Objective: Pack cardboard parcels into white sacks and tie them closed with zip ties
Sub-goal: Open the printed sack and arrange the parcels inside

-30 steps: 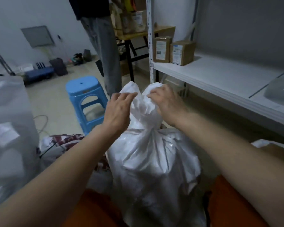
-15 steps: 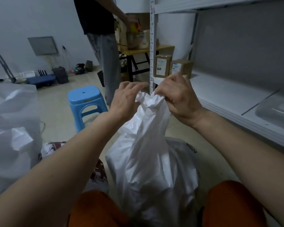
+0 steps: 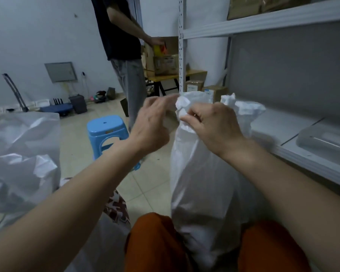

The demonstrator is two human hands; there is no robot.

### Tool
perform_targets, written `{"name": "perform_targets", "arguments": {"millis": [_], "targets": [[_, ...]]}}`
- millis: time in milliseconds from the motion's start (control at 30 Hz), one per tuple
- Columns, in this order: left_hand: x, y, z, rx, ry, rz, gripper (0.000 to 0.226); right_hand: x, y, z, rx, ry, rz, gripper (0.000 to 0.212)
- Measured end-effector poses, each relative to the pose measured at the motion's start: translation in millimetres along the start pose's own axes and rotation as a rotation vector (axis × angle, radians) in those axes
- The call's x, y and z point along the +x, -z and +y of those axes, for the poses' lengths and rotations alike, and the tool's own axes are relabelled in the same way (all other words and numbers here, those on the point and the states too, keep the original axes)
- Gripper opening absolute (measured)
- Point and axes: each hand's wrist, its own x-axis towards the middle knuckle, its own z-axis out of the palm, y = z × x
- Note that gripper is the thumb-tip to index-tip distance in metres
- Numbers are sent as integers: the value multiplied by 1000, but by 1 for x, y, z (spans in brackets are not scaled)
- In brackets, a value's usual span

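The right hand (image 3: pixel 214 126) has its fingers curled tight around the gathered top of the white sack (image 3: pixel 202 183), with the thumb and forefinger pinching a crumpled fold of the plastic at the sack's neck. A loose flap of the sack's mouth sticks up behind the knuckles. The left hand (image 3: pixel 152 126) is just beside the sack's neck, to its left; its fingers are spread loosely and reach toward the crumpled top. The fingertips are blurred, so I cannot tell whether they touch the plastic; they grip nothing that shows.

The sack stands upright between the person's knees, which are in orange trousers (image 3: pixel 155 242), and its body hangs down from the pinched neck to the floor. To the left of the sack lies a second big white bag (image 3: pixel 22 158), and beyond the sack's left side stands a blue stool (image 3: pixel 106 130) on the tiled floor. Behind the stool another person (image 3: pixel 126 55) stands at a wooden table (image 3: pixel 192 74). To the right of the sack runs a white shelf (image 3: pixel 294 132), with small cardboard boxes (image 3: pixel 214 92) on it just behind the sack's top.
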Motion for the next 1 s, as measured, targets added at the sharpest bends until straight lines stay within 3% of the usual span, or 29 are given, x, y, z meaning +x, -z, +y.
{"name": "perform_targets", "arguments": {"millis": [67, 100, 167, 233, 267, 367, 500, 567, 633, 667, 700, 767, 800, 900, 1000], "targets": [[-4, -4, 17, -96, -113, -110, 44, 0, -2, -5, 0, -26, -56, 21], [-2, -6, 18, -25, -129, -93, 28, 0, -2, -4, 51, -31, -117, 21], [9, -6, 8, 155, -65, 29, 13, -4, 2, 7, 83, -61, -222, 48], [15, -5, -5, 180, 53, 135, 13, -9, 6, 35, -158, -124, -293, 81], [16, -3, -10, 139, 75, 148, 14, -11, 6, 51, -309, -153, -296, 84], [15, 3, -18, 62, 64, 71, 15, -2, 0, 84, -489, -147, -176, 57], [14, 17, -30, 179, 220, 1, 22, 32, -16, 80, -378, -35, -128, 19], [12, 25, -17, 367, 248, -195, 54, 46, -20, 69, -248, -20, -115, 10], [16, 26, 10, 372, 185, -320, 91, 54, -18, 52, -127, -21, -19, 12], [20, 25, 23, 324, 159, -291, 91, 57, -16, 43, -92, 12, 50, 12], [27, 24, 33, 266, 153, -224, 77, 58, -13, 34, -80, 66, 92, 13], [38, 22, 38, 178, 145, -12, 27, 54, -6, 22, -42, 152, 84, 15], [39, 21, 34, 153, 130, 102, 15, 50, 0, 24, 20, 151, 49, 16], [31, 19, 18, 187, -28, 336, 10, 41, 20, 49, 173, 16, -102, 25], [22, 17, 2, 222, -105, 389, 8, 37, 23, 75, 59, -48, -271, 17]]}}
